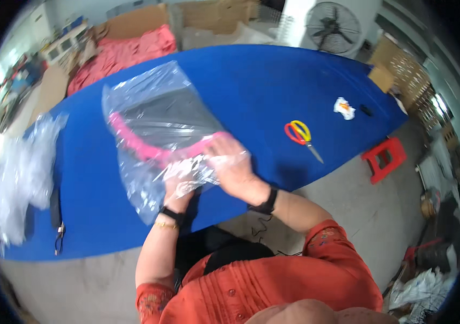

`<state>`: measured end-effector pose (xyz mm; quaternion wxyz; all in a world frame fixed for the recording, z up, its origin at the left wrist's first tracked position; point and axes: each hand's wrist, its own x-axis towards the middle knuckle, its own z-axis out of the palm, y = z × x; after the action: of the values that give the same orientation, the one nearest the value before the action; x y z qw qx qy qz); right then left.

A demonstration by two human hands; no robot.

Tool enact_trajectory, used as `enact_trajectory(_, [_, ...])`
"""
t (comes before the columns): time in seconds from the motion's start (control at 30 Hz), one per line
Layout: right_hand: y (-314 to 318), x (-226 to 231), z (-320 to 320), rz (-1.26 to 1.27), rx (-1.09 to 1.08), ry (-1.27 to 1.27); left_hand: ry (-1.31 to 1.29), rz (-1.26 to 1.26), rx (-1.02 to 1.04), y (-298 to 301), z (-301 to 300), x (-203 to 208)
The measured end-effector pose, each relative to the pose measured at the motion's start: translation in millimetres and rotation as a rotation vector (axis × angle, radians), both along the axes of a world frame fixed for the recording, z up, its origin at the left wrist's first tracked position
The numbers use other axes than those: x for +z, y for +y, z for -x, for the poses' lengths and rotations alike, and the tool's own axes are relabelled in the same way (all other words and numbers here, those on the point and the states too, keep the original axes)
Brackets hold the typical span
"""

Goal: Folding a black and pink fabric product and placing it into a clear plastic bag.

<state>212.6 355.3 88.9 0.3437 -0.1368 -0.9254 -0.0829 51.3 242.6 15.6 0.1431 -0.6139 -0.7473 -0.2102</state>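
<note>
The pink strip (157,154) lies inside the clear bag (146,86) on the blue desk (265,81), by the left hand (177,182) and right hand (232,164), whose fingers' pinch I cannot tell; apparently it is being settled, calling for gentle smoothing.

Showing bright, fairly even indoor light, paling to near-white along the left edge. Glaring in white streaks off the large, wrinkled, clear plastic bag (170,127). Carrying a soft dark shadow on the broad blue table (262,75) near the bare right hand (232,164). Blurring slightly around the bare left hand (178,181). Bending straight edges toward the rim; darkening to black in the corners.
</note>
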Motion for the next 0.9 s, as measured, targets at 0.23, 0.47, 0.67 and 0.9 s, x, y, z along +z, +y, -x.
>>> enact_trajectory(0.23, [-1,24,-22,0.03,0.042,-0.068,0.236,-0.049,0.109,19,7,-43])
enact_trajectory(0.47, [8,10,-25,0.064,0.096,-0.109,0.245,-0.001,0.197,23,-1,-39])
enact_trajectory(0.67, [8,12,-25,0.042,0.085,-0.127,0.209,0.09,0.29,15,-8,-13])
enact_trajectory(0.9, [19,-2,-22,-0.203,0.003,-0.167,0.233,0.239,0.315,11,-17,8])
